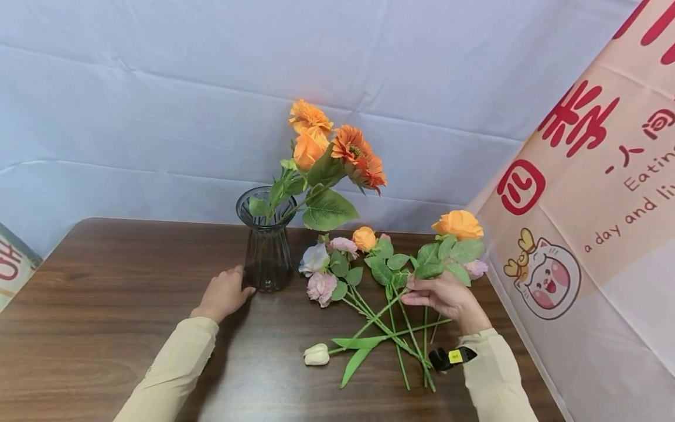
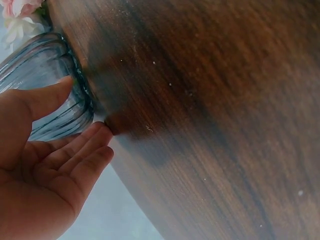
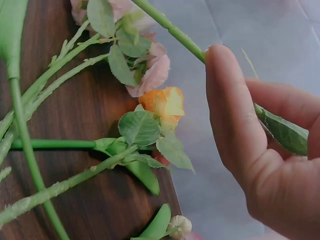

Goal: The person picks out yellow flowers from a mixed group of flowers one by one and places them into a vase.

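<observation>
A dark, ribbed glass vase (image 1: pixel 268 258) stands upright on the table, holding orange flowers (image 1: pixel 311 146) and leafy stems. My left hand (image 1: pixel 224 295) holds the vase low at its base, thumb on the near side and fingers round the far side, as the left wrist view (image 2: pixel 55 170) shows. My right hand (image 1: pixel 440 296) pinches the green stem (image 3: pixel 175 32) of an orange rose (image 1: pixel 457 225) between thumb and fingers. Its bloom and leaves rise beyond the hand; the stem slants down to the left over other stems.
Pink and pale flowers (image 1: pixel 321 287), a smaller orange rose (image 1: pixel 364 239) and a white tulip (image 1: pixel 316 354) lie on the wooden table (image 1: pixel 132 340), stems crossing near my right wrist. A pale cloth (image 1: pixel 174 117) hangs behind; a printed banner (image 1: pixel 596 193) stands at the right.
</observation>
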`<state>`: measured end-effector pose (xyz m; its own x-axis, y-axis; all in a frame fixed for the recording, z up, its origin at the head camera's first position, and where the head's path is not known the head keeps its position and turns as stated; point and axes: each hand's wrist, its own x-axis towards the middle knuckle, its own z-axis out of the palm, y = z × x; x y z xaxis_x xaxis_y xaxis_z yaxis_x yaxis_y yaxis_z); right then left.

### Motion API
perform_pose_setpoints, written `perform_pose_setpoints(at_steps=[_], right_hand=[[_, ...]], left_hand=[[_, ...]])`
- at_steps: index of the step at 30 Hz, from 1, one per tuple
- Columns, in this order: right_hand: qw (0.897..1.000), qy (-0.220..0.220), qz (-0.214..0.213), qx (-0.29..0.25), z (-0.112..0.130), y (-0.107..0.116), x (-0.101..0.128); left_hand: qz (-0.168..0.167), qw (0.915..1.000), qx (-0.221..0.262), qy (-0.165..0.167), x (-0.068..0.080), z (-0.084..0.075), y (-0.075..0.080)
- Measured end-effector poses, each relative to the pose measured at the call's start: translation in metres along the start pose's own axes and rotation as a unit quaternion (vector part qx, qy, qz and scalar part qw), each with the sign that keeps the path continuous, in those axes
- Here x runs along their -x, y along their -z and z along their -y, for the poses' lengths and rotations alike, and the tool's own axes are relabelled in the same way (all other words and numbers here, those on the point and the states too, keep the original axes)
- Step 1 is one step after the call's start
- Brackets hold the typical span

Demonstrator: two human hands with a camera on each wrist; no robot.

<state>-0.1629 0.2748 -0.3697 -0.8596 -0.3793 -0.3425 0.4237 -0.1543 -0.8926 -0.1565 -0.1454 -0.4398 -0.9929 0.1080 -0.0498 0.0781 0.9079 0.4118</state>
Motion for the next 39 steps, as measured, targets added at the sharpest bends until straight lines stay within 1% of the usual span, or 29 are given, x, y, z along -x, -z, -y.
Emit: perform_pose_setpoints(at_steps=[5,12,17,24,29,34,39], right_hand=[[1.000,0.009,0.011,-0.018,0.005,-0.003,-0.001],[0.998,0.021,0.023,-0.051,0.011,-0.010,-0.003],[0.998,0.021,0.012,-0.062,0.014,-0.015,-0.005],[0.994,0.004,0.001,-0.105,0.018,-0.021,-0.008],[0.991,0.002,-0.008,-0.137,0.021,-0.026,-0.010],[0.989,0.005,-0.019,-0.144,0.023,-0.030,-0.012],[0.990,0.009,-0.013,-0.142,0.026,-0.032,-0.012]], left_hand=[[0.001,1.0000,-0.003,0.003,0.000,0.000,0.000],[0.000,0.9999,-0.009,-0.005,0.000,0.000,-0.001],[0.004,0.9999,-0.010,-0.003,-0.001,0.000,-0.001],[0.005,1.0000,-0.006,-0.002,-0.001,0.001,-0.001],[0.005,1.0000,-0.007,-0.001,-0.002,0.001,-0.001],[0.002,0.9999,-0.011,-0.006,-0.001,0.000,-0.001],[0.002,0.9999,-0.010,-0.005,-0.001,0.001,-0.001]])
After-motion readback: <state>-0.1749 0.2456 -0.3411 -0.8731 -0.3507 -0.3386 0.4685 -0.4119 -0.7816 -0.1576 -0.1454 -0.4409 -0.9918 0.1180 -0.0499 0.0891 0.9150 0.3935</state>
